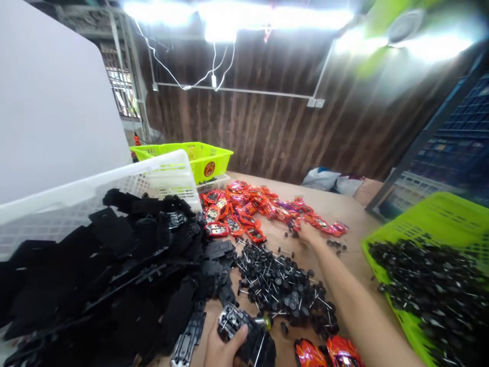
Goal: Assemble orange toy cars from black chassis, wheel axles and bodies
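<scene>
My left hand point(225, 346), at the bottom middle, has its thumb and fingers closed round a black toy car chassis point(246, 331) with a silvery end. A thin metal axle lies across the chassis. Stretched forward, my right hand point(304, 230) touches the near edge of a pile of red toy car bodies point(252, 204); its fingers are small and blurred, so its grip is unclear. Between the hands lies a heap of black wheels on metal axles point(282, 280). Two red-orange toy cars point(309, 352) sit at the bottom edge.
A white basket point(95, 183) on the left spills black plastic chassis parts point(126, 275) onto the table. Behind it stands a yellow-green basket point(214, 158). On the right, a green basket point(412, 224) holds many black wheels point(443, 285). A fan point(405, 28) blurs overhead.
</scene>
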Motion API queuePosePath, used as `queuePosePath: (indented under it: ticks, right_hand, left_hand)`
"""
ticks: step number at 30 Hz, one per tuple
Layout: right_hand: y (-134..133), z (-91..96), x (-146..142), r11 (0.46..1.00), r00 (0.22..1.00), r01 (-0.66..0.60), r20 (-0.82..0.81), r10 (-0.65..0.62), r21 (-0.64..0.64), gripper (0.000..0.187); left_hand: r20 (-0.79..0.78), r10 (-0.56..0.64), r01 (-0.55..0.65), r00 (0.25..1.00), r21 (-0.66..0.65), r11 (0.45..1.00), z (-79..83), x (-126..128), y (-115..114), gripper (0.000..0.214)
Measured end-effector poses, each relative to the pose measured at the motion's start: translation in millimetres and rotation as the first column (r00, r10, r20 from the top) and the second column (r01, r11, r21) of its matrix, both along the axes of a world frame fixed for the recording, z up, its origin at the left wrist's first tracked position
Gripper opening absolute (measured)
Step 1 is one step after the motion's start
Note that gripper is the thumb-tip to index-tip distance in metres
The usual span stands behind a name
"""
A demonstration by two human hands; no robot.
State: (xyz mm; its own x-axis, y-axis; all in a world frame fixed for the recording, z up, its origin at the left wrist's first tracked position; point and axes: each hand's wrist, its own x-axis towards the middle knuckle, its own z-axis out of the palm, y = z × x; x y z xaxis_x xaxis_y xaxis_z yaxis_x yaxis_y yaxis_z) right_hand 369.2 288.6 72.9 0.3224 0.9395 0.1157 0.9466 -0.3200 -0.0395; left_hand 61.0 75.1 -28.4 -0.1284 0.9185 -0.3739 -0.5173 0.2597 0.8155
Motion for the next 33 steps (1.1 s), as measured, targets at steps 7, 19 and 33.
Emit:
queuePosePath:
  ticks: [7,19,33]
  right_hand:
    - [-7,-19.3,23,0.978,0.99,-0.098,-0.113,0.078,-0.182,0.033]
    - [-71,-0.1,15,0.999,0.993,0.017,-0.119,-0.023,-0.05,0.062]
    - [-295,8.8,-174,0.985,0.863,-0.146,-0.475,0.174,0.096,0.05]
  left_hand:
    - [0.025,-0.133,0.135,0.991,-0.079,0.988,26.6,-6,-9,0.061]
    - [0.032,-0.165,0.162,0.986,0.083,0.983,37.4,-4,-13,0.052]
    - [0.101,-0.418,0.407,0.903,0.11,0.907,46.5,-14,-39,0.056]
